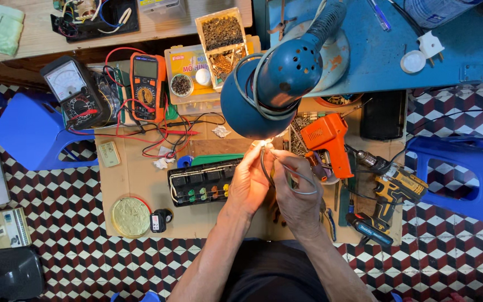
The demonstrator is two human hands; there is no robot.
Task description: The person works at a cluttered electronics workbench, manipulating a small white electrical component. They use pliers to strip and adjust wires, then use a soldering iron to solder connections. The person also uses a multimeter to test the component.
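Both hands meet under a blue desk lamp, brightly lit by it. My left hand pinches a small white part at its fingertips, near the lamp's rim. My right hand holds a grey cable that loops over its fingers and runs up to the same small part. Just left of my left hand lies a black power strip with coloured switches, on a sheet of cardboard. What the white part is cannot be made out in the glare.
An orange glue gun and a yellow-black drill lie to the right. Two multimeters with red leads sit at the back left. Blue plastic stools flank the cardboard. A round tin lies front left.
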